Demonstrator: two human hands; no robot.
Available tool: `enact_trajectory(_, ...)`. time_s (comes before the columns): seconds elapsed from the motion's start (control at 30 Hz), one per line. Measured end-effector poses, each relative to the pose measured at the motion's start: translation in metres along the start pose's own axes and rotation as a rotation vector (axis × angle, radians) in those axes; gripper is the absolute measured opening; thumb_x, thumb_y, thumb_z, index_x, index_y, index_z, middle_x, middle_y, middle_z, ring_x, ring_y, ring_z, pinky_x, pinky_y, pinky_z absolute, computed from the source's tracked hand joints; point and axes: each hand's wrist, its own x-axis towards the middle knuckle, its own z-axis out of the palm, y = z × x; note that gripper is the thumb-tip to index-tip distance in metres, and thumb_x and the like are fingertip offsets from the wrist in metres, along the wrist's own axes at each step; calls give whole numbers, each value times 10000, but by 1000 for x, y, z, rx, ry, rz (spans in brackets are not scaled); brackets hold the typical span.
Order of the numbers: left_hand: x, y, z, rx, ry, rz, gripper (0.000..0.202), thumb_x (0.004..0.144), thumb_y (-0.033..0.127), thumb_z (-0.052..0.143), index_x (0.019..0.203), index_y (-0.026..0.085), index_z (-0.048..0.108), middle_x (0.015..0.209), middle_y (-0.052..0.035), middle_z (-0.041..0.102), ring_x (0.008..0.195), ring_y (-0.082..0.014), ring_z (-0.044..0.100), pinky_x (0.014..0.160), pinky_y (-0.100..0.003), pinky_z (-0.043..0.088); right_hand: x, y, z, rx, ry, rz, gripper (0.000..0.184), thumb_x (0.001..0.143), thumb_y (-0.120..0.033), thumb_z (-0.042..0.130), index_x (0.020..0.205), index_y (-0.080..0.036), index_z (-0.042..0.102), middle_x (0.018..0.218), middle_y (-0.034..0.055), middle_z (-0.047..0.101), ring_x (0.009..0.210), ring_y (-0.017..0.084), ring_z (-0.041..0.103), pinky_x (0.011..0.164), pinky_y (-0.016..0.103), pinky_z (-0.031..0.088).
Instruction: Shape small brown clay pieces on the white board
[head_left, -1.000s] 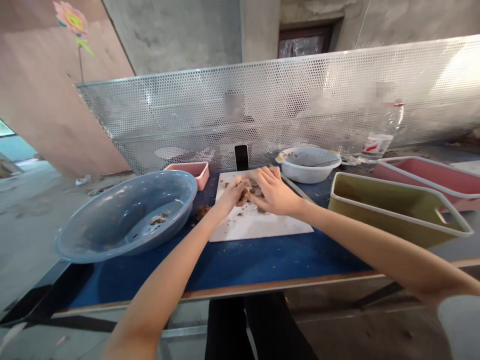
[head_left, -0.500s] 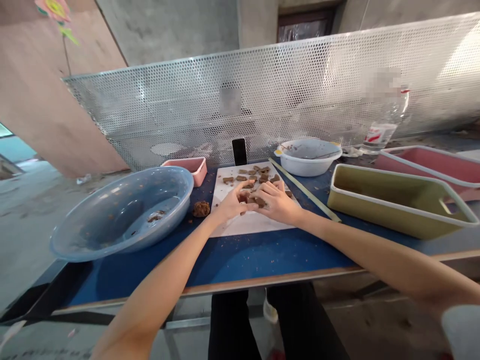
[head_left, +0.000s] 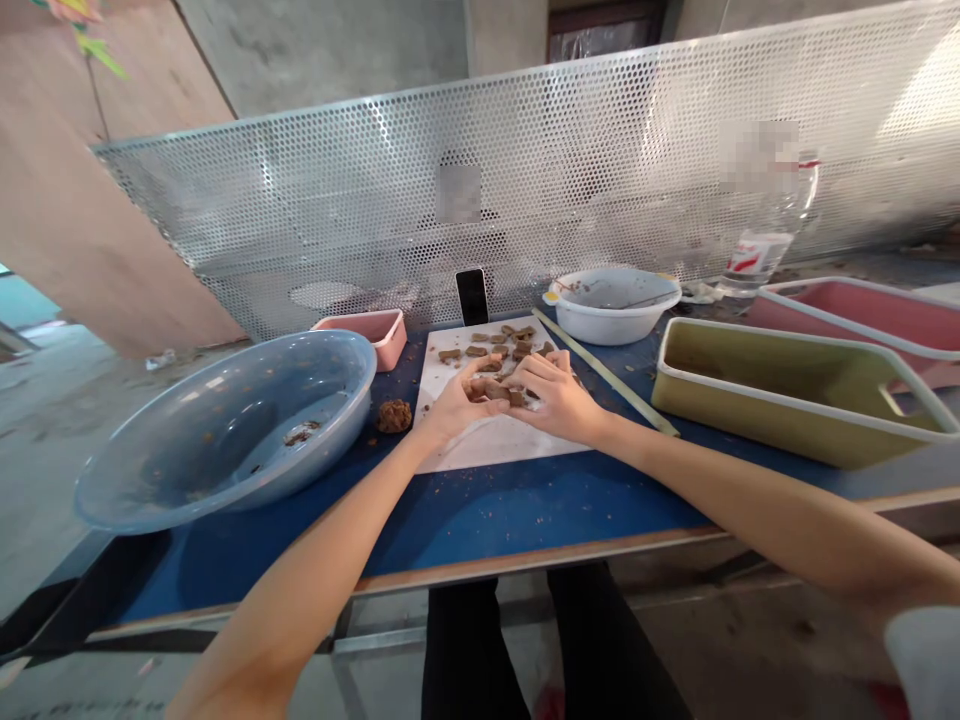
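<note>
On a white board (head_left: 487,450) lie several small brown clay-like pieces (head_left: 478,351), loosely spread toward its far side. My left hand (head_left: 452,410) curves around brown pieces near the board's middle, thumb and fingers closed on them from the left. From the right, my right hand (head_left: 561,402) bends its fingers down over the same cluster, gripping a brown clay piece (head_left: 514,396). My fingers partly cover these pieces, so their exact shape is hard to make out. A rough brown lump (head_left: 394,416) sits left of the board.
A large blue basin (head_left: 225,490) stands at left, with a small pink box (head_left: 391,340) behind it. A phone (head_left: 472,297) leans upright behind the board. To the right are a pale stick (head_left: 607,376), a white basin (head_left: 619,325), an olive bin (head_left: 765,415), a pink bin (head_left: 877,330) and a plastic bottle (head_left: 761,250).
The camera view has shifted slightly. Both hands remain at the cluster of brown pieces, with their fingers slightly moved and more of the pieces showing between them.
</note>
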Motion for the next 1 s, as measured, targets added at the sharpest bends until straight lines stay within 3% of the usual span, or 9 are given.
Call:
enact_trajectory(0.17, 1, -1, -4, -30, 10, -16, 1008, 736, 410, 1117, 1588, 219, 614, 922, -25, 802, 822, -192, 760, 778, -300, 560, 2, -3, -1, 64, -22, 3, 288, 1108, -472, 737, 1268, -243, 667, 1192, 81, 757, 1096, 266, 717, 1005, 437, 355)
enact_trajectory(0.3, 2, -3, -8, -21, -8, -8, 994, 760, 430, 1104, 1595, 219, 608, 971, -56, 822, 855, -206, 772, 789, -306, 555, 2, -5, -3, 188, -22, -10, 241, 1125, -422, 694, 1296, -255, 663, 1207, 83, 741, 1139, 276, 705, 1016, 452, 377)
enact_trajectory(0.43, 1, -5, -9, -11, 8, 20, 857, 850, 470, 1031, 1565, 208, 639, 914, -38, 789, 793, -178, 716, 765, -299, 518, 5, -9, -6, 372, 48, 72, 138, 1106, -382, 683, 1065, -254, 653, 1010, 19, 678, 941, 213, 645, 978, 439, 399)
enact_trajectory(0.53, 0, -8, -9, -11, 47, 22, 811, 866, 475, 1003, 1552, 223, 651, 890, -23, 764, 787, -178, 702, 767, -304, 504, 8, -12, -7, 486, 101, 155, 353, 1095, -405, 673, 839, -254, 481, 801, -38, 522, 756, 161, 513, 866, 392, 417)
enact_trajectory(0.67, 1, -12, -10, -34, 72, 18, 844, 850, 478, 1007, 1556, 215, 627, 943, -49, 789, 814, -185, 710, 780, -308, 503, 7, -12, -6, 536, 86, 207, 532, 1140, -494, 582, 756, -270, 290, 676, -59, 351, 622, 136, 332, 647, 345, 328)
enact_trajectory(0.77, 2, -14, -10, -50, 81, 27, 867, 823, 461, 1022, 1548, 210, 617, 922, -46, 785, 817, -191, 703, 773, -311, 499, 7, -14, -7, 555, 83, 244, 634, 1152, -589, 546, 704, -265, 236, 624, -54, 295, 586, 127, 281, 603, 354, 275)
enact_trajectory(0.87, 2, -14, -10, -54, 96, 25, 853, 823, 466, 1019, 1531, 210, 619, 906, -43, 777, 797, -193, 694, 775, -321, 497, 8, -17, -11, 574, 73, 273, 707, 1147, -671, 538, 640, -255, 272, 579, -42, 334, 555, 122, 309, 584, 354, 289)
enact_trajectory(1.0, 0, -9, -7, -48, 94, 23, 847, 833, 500, 1007, 1525, 211, 614, 865, -18, 750, 765, -188, 664, 777, -326, 482, 11, -21, -16, 648, 11, 317, 707, 1147, -736, 512, 642, -243, 543, 624, 5, 605, 616, 159, 571, 657, 349, 457)
